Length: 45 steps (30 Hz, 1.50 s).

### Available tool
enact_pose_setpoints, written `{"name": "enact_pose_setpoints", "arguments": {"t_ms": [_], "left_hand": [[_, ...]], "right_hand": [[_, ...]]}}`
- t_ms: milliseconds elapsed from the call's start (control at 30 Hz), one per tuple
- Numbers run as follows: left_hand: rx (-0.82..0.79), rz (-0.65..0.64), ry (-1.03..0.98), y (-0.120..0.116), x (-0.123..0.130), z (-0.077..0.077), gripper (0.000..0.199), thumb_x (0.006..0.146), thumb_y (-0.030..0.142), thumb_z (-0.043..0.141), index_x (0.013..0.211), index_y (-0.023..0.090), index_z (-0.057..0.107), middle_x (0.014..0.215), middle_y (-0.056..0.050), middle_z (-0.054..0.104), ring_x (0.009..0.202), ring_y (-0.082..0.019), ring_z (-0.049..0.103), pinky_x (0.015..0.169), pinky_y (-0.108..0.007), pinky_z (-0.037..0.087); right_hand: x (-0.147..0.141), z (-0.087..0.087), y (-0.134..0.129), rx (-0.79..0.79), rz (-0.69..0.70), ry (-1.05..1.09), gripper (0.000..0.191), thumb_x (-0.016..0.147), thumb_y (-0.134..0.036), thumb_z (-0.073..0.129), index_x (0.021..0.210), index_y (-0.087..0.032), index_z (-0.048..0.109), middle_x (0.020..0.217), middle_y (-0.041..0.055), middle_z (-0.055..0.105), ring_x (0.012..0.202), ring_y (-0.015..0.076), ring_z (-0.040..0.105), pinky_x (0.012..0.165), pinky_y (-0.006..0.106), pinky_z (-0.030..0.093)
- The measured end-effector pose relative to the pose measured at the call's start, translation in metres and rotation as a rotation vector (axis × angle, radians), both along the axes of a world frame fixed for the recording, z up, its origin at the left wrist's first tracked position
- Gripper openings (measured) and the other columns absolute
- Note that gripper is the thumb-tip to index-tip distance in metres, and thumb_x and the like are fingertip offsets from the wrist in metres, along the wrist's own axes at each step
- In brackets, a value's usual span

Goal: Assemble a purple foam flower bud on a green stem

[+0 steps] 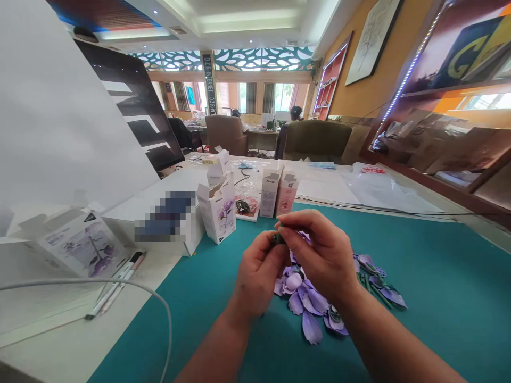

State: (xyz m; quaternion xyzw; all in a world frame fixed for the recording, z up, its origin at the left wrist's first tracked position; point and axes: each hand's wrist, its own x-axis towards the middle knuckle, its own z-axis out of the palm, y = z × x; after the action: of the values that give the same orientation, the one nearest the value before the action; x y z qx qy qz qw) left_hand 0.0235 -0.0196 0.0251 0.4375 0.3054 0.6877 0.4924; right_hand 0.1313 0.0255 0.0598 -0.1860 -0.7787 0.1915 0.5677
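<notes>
"What is held?"

"One small dark green piece (278, 239) is pinched between the left hand (259, 274) and the right hand (319, 255), above a smooth teal mat (419, 303)."

"What lies below?"

"A heap of curved purple petals (307, 298) is seen, with thin green stems (373, 284) beside it. Three upright card boxes (269, 191) are stood beyond."

Bright, even daylight is admitted through the windows (275, 97) far beyond the hands, and is supplemented by ceiling lights (133, 33). Only faint, soft shadows are cast on the teal mat (433, 298) beneath the left hand (258, 274) and right hand (321, 255). Pale glare is thrown off the plastic sheet (371, 190) beyond and to the right of the hands. Straight lines are strongly bent toward the frame edges, and distant detail is softened. A pixelated patch (165, 215) obscures part of a box left of the hands.
</notes>
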Motion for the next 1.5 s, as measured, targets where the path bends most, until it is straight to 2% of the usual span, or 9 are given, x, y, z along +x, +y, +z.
{"name": "enact_pose_setpoints", "arguments": {"t_ms": [567, 733, 833, 900, 967, 1033, 1067, 1233, 1500], "left_hand": [[-0.005, 0.009, 0.006, 0.003, 0.004, -0.006, 0.028, 0.079, 0.044, 0.071, 0.086, 0.018, 0.065, 0.059, 0.006, 0.047, 0.050, -0.006, 0.037, 0.046, -0.019, 0.032], [0.032, 0.075, 0.066, 0.000, 0.003, -0.003, 0.030, 0.083, 0.048, 0.066, 0.082, 0.018, 0.062, 0.058, 0.005, 0.048, 0.050, -0.007, 0.039, 0.044, -0.019, 0.030], [0.035, 0.102, 0.134, -0.002, 0.003, 0.002, 0.033, 0.085, 0.051, 0.061, 0.083, 0.018, 0.063, 0.055, 0.003, 0.049, 0.049, -0.008, 0.039, 0.042, -0.020, 0.028], [0.013, 0.092, 0.173, -0.003, 0.004, 0.005, 0.033, 0.085, 0.051, 0.060, 0.091, 0.019, 0.065, 0.053, 0.004, 0.048, 0.047, -0.009, 0.037, 0.041, -0.020, 0.025], [-0.003, 0.072, 0.207, -0.001, 0.006, 0.007, 0.032, 0.085, 0.048, 0.060, 0.098, 0.019, 0.064, 0.053, 0.004, 0.048, 0.046, -0.009, 0.037, 0.040, -0.020, 0.024], [-0.020, 0.045, 0.258, 0.002, 0.009, 0.009, 0.030, 0.085, 0.045, 0.060, 0.100, 0.019, 0.063, 0.054, 0.004, 0.049, 0.048, -0.009, 0.040, 0.041, -0.020, 0.027], [-0.038, 0.025, 0.299, 0.004, 0.010, 0.010, 0.029, 0.086, 0.044, 0.060, 0.099, 0.019, 0.063, 0.055, 0.004, 0.051, 0.049, -0.009, 0.041, 0.043, -0.020, 0.030], [-0.240, -0.108, 0.674, 0.018, 0.018, 0.015, 0.023, 0.083, 0.039, 0.058, 0.089, 0.018, 0.064, 0.072, 0.000, 0.063, 0.053, -0.011, 0.049, 0.048, -0.023, 0.039], [-0.282, -0.022, 1.060, 0.044, 0.028, -0.008, 0.032, 0.086, 0.035, 0.046, 0.104, 0.019, 0.067, 0.075, -0.001, 0.069, 0.071, -0.019, 0.061, 0.065, -0.029, 0.045]], "right_hand": [[0.000, -0.002, -0.001, 0.054, 0.023, 0.076, 0.016, 0.084, -0.007, 0.058, 0.086, -0.023, 0.059, 0.078, -0.0029, 0.065, 0.075, 0.0111, 0.063, 0.068, 0.025, 0.052], [0.018, 0.004, -0.002, -0.094, 0.137, -0.019, 0.013, 0.090, -0.016, 0.055, 0.096, -0.021, 0.065, 0.087, -0.0004, 0.070, 0.080, 0.0113, 0.067, 0.072, 0.025, 0.054], [0.044, 0.002, 0.009, -0.217, 0.036, -0.119, 0.020, 0.093, -0.024, 0.053, 0.107, -0.022, 0.066, 0.092, 0.0012, 0.071, 0.085, 0.0132, 0.067, 0.075, 0.027, 0.053], [0.064, -0.005, 0.022, -0.243, -0.100, -0.267, 0.021, 0.093, -0.026, 0.052, 0.105, -0.021, 0.068, 0.087, 0.0012, 0.072, 0.079, 0.0134, 0.066, 0.071, 0.027, 0.051], [0.081, -0.016, 0.035, -0.240, -0.243, -0.577, 0.017, 0.090, -0.023, 0.056, 0.093, -0.020, 0.072, 0.085, 0.0022, 0.072, 0.078, 0.0143, 0.063, 0.069, 0.027, 0.047], [0.092, -0.030, 0.046, -0.227, -0.273, -0.962, 0.019, 0.089, -0.016, 0.055, 0.086, -0.019, 0.074, 0.087, 0.0040, 0.072, 0.082, 0.0158, 0.063, 0.071, 0.026, 0.044], [0.094, -0.038, 0.050, -0.233, -0.266, -1.035, 0.017, 0.085, -0.013, 0.059, 0.081, -0.018, 0.074, 0.085, 0.0047, 0.072, 0.080, 0.0165, 0.063, 0.069, 0.026, 0.043], [0.094, -0.069, 0.058, -0.256, -0.259, -1.118, 0.017, 0.076, -0.007, 0.062, 0.071, -0.018, 0.074, 0.079, 0.0058, 0.073, 0.078, 0.0189, 0.064, 0.066, 0.025, 0.042], [0.089, -0.086, 0.069, -0.258, -0.268, -1.240, 0.018, 0.079, -0.010, 0.059, 0.076, -0.016, 0.075, 0.085, 0.0118, 0.074, 0.085, 0.0248, 0.066, 0.069, 0.028, 0.045]]}}
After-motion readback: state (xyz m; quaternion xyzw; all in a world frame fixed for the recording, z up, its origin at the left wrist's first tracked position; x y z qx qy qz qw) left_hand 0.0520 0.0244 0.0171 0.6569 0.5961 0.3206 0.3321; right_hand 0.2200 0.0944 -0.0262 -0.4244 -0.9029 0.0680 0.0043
